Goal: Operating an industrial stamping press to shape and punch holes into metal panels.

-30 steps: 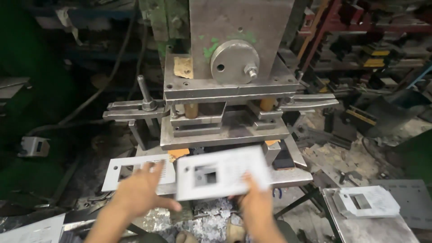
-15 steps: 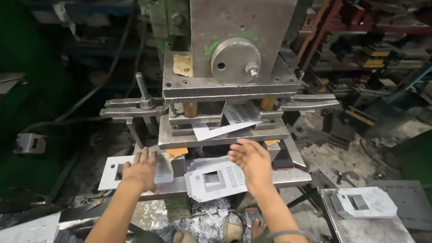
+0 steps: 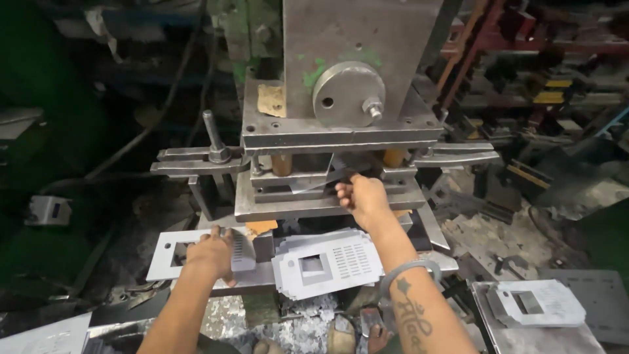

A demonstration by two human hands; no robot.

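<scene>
A thin metal sheet (image 3: 331, 176) is pinched by the right hand (image 3: 362, 198) inside the die gap of the punch press (image 3: 334, 124). A perforated metal plate (image 3: 190, 252) is gripped by the left hand (image 3: 211, 252). Between the hands, a stack of punched plates (image 3: 327, 262) is seen on the surface (image 3: 262, 275).

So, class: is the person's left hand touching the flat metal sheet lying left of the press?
Touching. The head view shows the left hand resting on the flat metal sheet, fingers overlapping its right end.

Metal workshop: a heavy steel stamping press (image 3: 341, 131), stacked punched metal plates (image 3: 331, 262), scrap shavings (image 3: 308, 324) below, cluttered tool racks (image 3: 544, 78) behind.
</scene>
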